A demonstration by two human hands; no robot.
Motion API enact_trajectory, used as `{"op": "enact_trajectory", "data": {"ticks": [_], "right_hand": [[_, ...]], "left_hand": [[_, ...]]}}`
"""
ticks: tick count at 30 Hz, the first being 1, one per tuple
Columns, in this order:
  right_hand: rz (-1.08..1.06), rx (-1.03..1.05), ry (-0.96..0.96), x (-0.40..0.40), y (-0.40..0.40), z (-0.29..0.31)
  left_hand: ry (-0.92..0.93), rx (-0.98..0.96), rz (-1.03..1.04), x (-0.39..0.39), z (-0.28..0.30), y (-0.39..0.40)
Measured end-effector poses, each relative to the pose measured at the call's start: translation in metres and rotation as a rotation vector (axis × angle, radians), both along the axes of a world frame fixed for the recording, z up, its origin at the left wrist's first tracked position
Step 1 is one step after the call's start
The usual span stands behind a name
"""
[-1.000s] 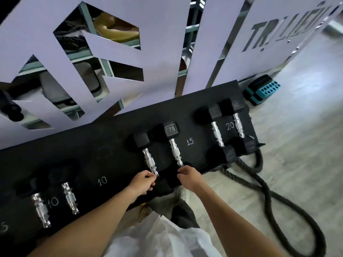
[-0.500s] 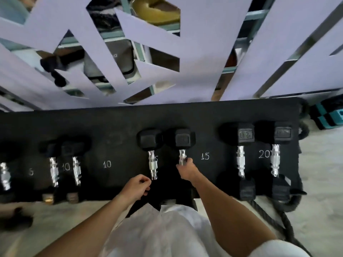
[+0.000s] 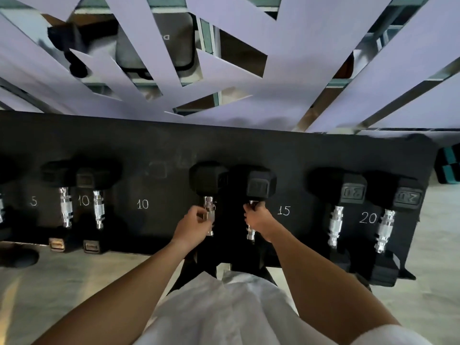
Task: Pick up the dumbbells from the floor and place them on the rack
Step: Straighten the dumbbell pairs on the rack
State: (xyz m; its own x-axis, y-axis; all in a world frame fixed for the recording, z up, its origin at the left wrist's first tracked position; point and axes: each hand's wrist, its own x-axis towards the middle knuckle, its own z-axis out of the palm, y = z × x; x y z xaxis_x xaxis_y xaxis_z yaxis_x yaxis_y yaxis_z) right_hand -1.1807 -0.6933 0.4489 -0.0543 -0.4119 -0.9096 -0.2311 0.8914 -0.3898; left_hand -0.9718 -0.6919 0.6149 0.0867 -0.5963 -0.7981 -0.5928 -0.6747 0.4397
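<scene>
A black rack (image 3: 224, 145) marked 5, 10, 15 and 20 runs across the view. Two black hex dumbbells with chrome handles lie side by side at the 15 mark. My left hand (image 3: 193, 224) curls round the handle of the left dumbbell (image 3: 207, 179). The handle of the right dumbbell (image 3: 260, 184) is gripped by my right hand (image 3: 257, 217). Their near heads are hidden under my arms.
A pair of 20 dumbbells (image 3: 358, 192) lies at the rack's right end, and a smaller pair of 10 dumbbells (image 3: 82, 175) at the left. A purple cut-out panel (image 3: 298, 70) rises right behind the rack. A teal and black block (image 3: 448, 165) sits at the far right.
My left hand has moved forward from the near end onto the left dumbbell's handle. My right hand stays on the right handle. The view has tilted closer over the rack.
</scene>
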Motion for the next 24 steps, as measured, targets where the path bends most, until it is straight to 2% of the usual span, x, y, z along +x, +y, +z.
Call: {"op": "enact_trajectory", "data": {"ticks": [3, 6, 8, 11, 14, 17, 20, 24], "right_hand": [[-0.031, 0.015, 0.026, 0.012, -0.006, 0.059], [-0.047, 0.025, 0.018, 0.013, -0.009, 0.07], [-0.058, 0.03, 0.033, 0.015, -0.013, 0.086], [-0.03, 0.04, 0.052, 0.018, -0.017, 0.109], [-0.055, 0.033, 0.039, 0.016, -0.015, 0.108], [-0.073, 0.022, 0.044, 0.017, -0.015, 0.105], [-0.076, 0.019, 0.043, 0.016, -0.015, 0.103], [-0.069, 0.018, 0.052, 0.015, -0.016, 0.104]], "left_hand": [[-0.064, -0.035, 0.041, -0.006, -0.009, -0.016], [0.006, 0.054, 0.059, -0.02, -0.029, -0.031], [0.054, 0.111, 0.222, -0.035, -0.038, -0.034], [0.036, 0.098, 0.379, -0.048, -0.051, -0.032], [-0.025, 0.052, 0.497, -0.049, -0.06, -0.038], [0.016, 0.098, 0.635, -0.045, -0.067, -0.045], [0.125, 0.201, 0.602, -0.037, -0.068, -0.049], [0.212, 0.307, 0.45, -0.035, -0.07, -0.054]]}}
